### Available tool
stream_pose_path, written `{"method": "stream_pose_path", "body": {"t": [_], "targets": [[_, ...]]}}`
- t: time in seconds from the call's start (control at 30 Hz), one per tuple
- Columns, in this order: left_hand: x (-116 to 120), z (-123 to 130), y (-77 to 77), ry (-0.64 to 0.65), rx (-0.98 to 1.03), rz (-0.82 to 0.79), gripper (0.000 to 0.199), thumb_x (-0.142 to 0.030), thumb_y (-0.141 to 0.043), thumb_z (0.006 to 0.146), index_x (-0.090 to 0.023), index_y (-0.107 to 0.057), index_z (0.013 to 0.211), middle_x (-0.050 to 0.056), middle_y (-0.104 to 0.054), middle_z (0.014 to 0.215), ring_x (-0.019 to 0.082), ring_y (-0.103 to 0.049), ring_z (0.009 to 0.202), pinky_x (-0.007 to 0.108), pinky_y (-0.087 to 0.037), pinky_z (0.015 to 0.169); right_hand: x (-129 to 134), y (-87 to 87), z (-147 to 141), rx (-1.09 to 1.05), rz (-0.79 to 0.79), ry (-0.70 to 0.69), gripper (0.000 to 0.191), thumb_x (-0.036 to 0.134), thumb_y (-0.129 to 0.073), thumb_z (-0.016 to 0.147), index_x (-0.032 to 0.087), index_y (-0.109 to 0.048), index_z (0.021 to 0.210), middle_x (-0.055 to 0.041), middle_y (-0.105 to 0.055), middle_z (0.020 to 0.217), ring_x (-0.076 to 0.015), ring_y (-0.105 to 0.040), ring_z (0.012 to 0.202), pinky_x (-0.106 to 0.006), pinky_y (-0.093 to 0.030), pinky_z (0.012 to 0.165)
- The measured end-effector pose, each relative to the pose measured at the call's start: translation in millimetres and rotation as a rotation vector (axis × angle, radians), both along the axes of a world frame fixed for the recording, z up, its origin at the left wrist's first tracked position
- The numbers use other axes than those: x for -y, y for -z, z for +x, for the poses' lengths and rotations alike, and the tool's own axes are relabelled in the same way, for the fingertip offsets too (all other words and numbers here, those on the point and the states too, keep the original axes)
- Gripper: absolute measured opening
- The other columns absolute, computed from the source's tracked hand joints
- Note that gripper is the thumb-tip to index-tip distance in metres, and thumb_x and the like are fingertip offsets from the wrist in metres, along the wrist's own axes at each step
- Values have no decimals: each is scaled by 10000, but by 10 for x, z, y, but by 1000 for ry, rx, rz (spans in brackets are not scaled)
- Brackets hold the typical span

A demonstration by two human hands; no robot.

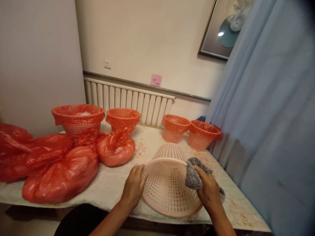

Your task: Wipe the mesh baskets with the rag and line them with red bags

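Observation:
A pale pink perforated plastic basket (169,183) lies tipped on its side on the table, its wide mouth facing me. My left hand (134,185) grips the rim at the left, thumb and fingers closed over the edge. In my right hand (209,186) is a grey cloth (195,173), bunched and pressed against the rim's upper right. Part of the cloth hangs out behind that hand. The fingertips under the cloth are hidden.
Several baskets lined with red bags, including a large one (77,119) and a small one (204,134), stand along the table's back. Tied red plastic bags (64,173) fill the left. A blue curtain (265,114) borders the right; a radiator (128,98) stands behind.

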State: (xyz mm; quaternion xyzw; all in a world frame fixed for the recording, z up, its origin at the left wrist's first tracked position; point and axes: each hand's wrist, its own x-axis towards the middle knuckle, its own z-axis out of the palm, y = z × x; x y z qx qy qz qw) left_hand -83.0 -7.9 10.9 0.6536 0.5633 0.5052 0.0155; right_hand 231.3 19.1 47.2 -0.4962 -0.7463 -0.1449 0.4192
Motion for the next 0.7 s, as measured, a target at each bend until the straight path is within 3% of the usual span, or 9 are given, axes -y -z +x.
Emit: {"method": "stream_pose_path", "body": {"t": [0.1, 0.2, 0.43, 0.7], "targets": [[9, -18, -26, 37, -5, -101, 250, -310, -359, 960, -198, -572, 896, 64, -612, 879, 227, -596, 858, 388, -493, 807, -7, -48, -54, 51, 12, 3, 538, 127, -410, 734, 170, -621, 1227, -115, -661, 959, -286, -592, 950, -429, -480, 837], [2, -54, -11, 93, -13, -169, 284, -331, -336, 965, -213, -517, 780, 37, -564, 814, 211, -571, 793, 349, -465, 748, -39, -9, -68, 67, 29, 8, 541, 124, -409, 736, 153, -612, 1237, -121, -651, 944, -291, -587, 939, -433, -475, 835], [-9, -50, 128, 185, 102, -277, 320, -407, -325, 962, -234, -435, 717, -15, -537, 713, 179, -543, 687, 293, -413, 659, -126, 198, 33, -24, 52, 2, 444, 190, -419, 810, 157, -617, 1206, -134, -657, 1040, -293, -598, 949, -444, -480, 834], [23, 8, 184, 200, 144, -256, 347, -451, -332, 943, -241, -432, 686, -10, -539, 684, 184, -529, 651, 294, -403, 639, -120, 323, 110, -109, 24, 10, 401, 255, -418, 859, 158, -611, 1197, -126, -655, 1092, -297, -597, 994, -474, -470, 878]]}}
